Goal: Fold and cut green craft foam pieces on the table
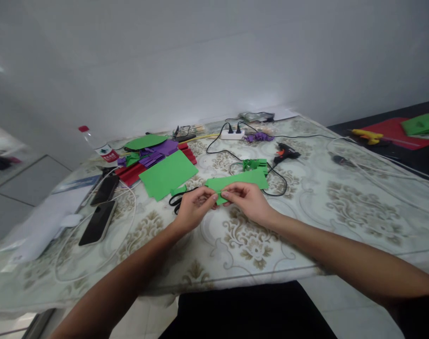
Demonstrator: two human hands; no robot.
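Near the table's front middle, my left hand (198,207) and my right hand (247,201) meet, thumbs and fingers pinched on a small green paper piece (221,199). The fingers hide much of it. Just behind them lies a longer green paper strip (247,178). Black-handled scissors (176,201) rest beside my left hand, partly covered by it. To the left is a stack of green paper sheets (170,174). A fringed green paper piece (255,165) sits beyond my right hand.
A black glue gun (287,152) and a power strip (232,134) with trailing cords lie behind. Purple and red paper (131,175), two phones (98,223) and a bottle (106,151) are at left. A yellow glue gun (368,135) rests at far right.
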